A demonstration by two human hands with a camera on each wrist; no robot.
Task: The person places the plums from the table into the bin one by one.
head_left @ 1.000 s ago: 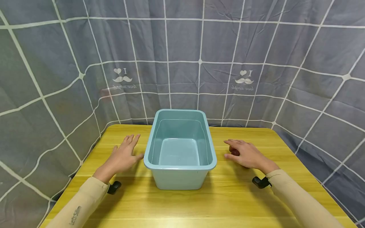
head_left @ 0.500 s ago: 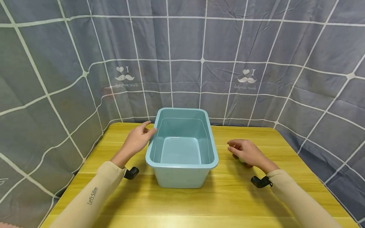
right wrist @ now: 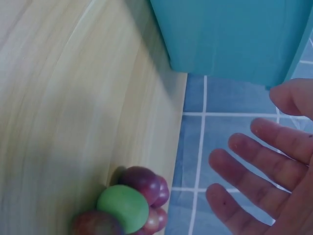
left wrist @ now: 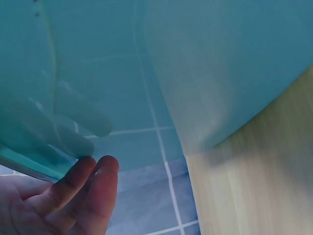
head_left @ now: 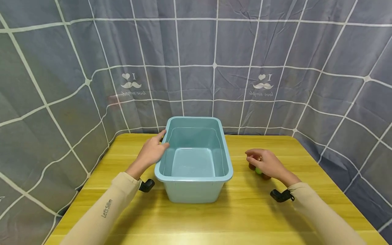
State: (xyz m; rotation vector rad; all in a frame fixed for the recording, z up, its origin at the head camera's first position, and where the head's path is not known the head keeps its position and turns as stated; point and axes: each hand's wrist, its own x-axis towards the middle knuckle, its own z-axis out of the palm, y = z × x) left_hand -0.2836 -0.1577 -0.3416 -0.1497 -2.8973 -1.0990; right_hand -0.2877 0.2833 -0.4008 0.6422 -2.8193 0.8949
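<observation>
Before a grey curtain [head_left: 196, 41] ruled with white lines and printed with reversed lettering, has a yellow wood-grain desk [head_left: 196, 224]. Finds a pale blue tub [head_left: 194, 192] standing upright near the middle of the desk. Rests left grip [head_left: 151, 151] at the tub's left rim, with index finger stretched forward and thumb over the edge; whether pinching or merely touching, cannot tell. Holds right grip [head_left: 267, 164], with fingers spread apart, just above one green fruit [right wrist: 122, 208] and several dark red fruits [right wrist: 139, 180], clustered on the desk to the right of the tub. Wears beige sleeves [head_left: 102, 211] with black mounts [head_left: 147, 185] at both wrists.
</observation>
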